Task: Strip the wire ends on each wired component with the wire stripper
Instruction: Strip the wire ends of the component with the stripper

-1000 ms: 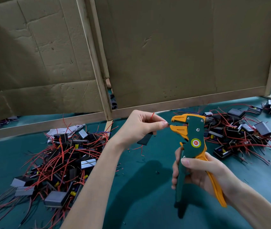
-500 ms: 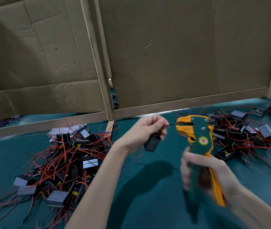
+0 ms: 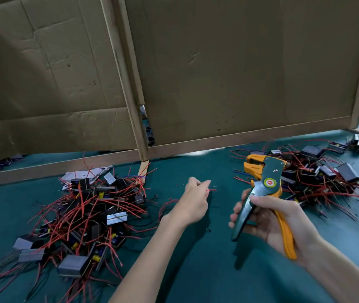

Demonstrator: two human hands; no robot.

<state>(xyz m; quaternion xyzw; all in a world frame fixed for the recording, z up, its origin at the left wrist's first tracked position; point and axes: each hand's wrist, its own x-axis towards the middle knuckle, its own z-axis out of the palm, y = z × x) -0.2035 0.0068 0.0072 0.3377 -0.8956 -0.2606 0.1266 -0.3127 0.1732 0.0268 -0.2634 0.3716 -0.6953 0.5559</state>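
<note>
Left hand [image 3: 194, 201]: the fingers are curled in, with thumb and forefinger tips pinching a red wire [image 3: 212, 190]. A short end of the wire pokes out past the fingertips [image 3: 205, 183] and points toward the wire stripper [image 3: 269, 182]. Wire end and tool head are apart, with bare cover showing between them. A loop of red wire lies beside the wrist, on the side away from the stripper. The part the pinched wire belongs to is hidden; I cannot tell whether it sits in the palm.

Right hand [image 3: 270, 221]: it grips the stripper by its handles. The tool is roughly upright, orange head uppermost and facing the left hand. The thumb lies across the front just below the round red-and-yellow label. The fingers wrap the green handle, and the orange handle runs along the palm. The handles are splayed apart. The head is slightly blurred, so I cannot tell how wide its jaws stand.

One pile of wired components [image 3: 91, 217] lies well to the left of the stripper, beyond the left hand: black and grey blocks tangled in red wires. A second pile [image 3: 323, 178] lies just behind and to the right of the stripper, whose head overlaps the pile's near edge in this view.

A green table cover [image 3: 196, 276] lies under the stripper and both forearms. Cardboard panels [image 3: 240, 73] in wooden frames stand behind the stripper.
</note>
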